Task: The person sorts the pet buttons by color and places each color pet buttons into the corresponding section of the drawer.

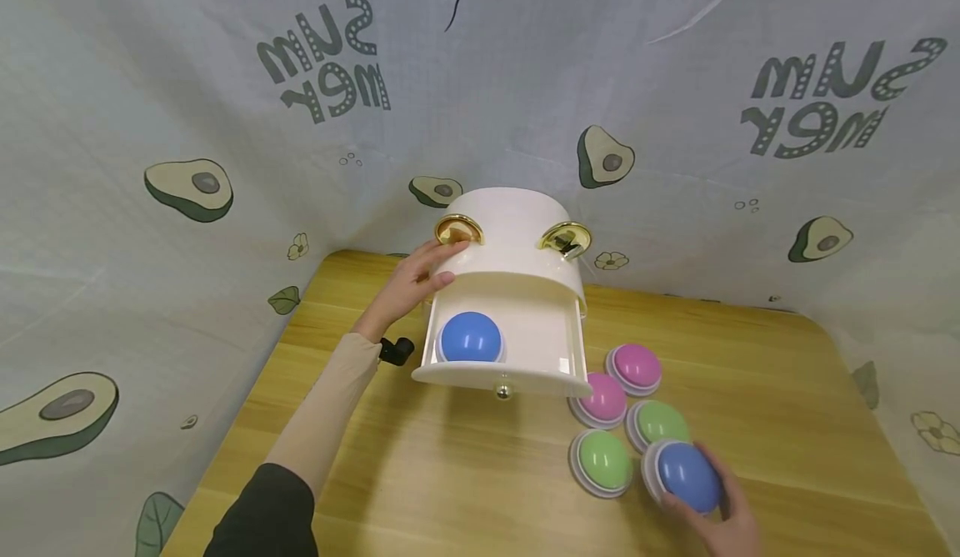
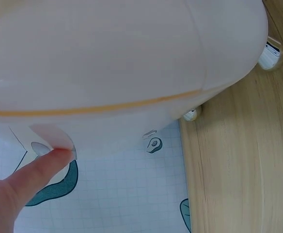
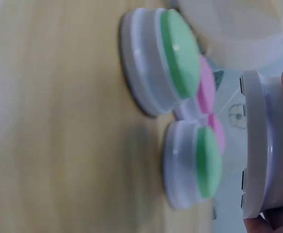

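Note:
A glossy white box [image 1: 510,248] with two gold ear-like rings stands at the back of the table. Its drawer [image 1: 542,328] is pulled out, and a blue dome button [image 1: 471,338] sits at the left inside. My left hand [image 1: 411,283] rests against the box's left side, below the left gold ring [image 1: 459,228]; the left wrist view shows fingers [image 2: 44,172] touching the white shell. At the front right my right hand [image 1: 722,522] grips a second blue dome button [image 1: 688,477] by its white base [image 3: 270,145], which is raised off the table in the right wrist view.
Two green buttons [image 1: 605,459] and two pink buttons [image 1: 637,366] lie on the wooden table [image 1: 450,490], right of the drawer. A gold knob [image 1: 503,390] sticks out from the drawer front. Behind the table hangs an avocado-print cloth [image 1: 495,107].

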{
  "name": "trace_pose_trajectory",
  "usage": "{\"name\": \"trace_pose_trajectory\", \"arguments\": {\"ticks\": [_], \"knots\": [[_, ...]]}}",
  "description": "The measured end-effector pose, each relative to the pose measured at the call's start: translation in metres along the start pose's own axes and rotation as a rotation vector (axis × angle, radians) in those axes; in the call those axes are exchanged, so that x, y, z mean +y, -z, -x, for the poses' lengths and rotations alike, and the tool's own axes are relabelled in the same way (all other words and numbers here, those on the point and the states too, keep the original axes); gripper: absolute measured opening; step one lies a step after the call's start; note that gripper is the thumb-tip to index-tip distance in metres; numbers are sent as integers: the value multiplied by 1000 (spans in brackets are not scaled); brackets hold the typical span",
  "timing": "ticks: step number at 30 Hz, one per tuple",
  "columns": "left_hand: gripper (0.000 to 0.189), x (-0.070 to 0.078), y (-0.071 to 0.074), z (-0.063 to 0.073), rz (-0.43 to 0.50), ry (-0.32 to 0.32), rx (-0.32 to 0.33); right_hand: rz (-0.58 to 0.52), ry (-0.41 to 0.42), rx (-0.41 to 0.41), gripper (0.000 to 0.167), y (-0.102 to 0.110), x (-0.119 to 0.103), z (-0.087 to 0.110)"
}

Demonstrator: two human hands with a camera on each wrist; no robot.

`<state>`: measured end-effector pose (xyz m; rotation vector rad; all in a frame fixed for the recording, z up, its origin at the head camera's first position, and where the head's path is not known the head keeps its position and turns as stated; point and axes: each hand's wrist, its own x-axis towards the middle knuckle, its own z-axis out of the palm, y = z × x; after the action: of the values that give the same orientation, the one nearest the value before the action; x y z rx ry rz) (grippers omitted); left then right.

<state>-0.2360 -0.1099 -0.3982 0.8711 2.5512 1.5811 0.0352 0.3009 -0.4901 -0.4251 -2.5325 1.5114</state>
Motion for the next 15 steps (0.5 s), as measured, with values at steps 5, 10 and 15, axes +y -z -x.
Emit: {"name": "trace_pose_trajectory", "arguments": {"ticks": [5, 10, 15], "knots": [[49, -2, 0, 1, -16, -20, 8, -21, 104, -32, 88, 8, -22, -9], [59, -3, 0, 1, -21, -24, 14, 14, 211, -45, 88, 13, -51, -22], [71, -3, 0, 1, -29, -12, 14, 61, 256, -80, 86, 16, -82, -35]]}}
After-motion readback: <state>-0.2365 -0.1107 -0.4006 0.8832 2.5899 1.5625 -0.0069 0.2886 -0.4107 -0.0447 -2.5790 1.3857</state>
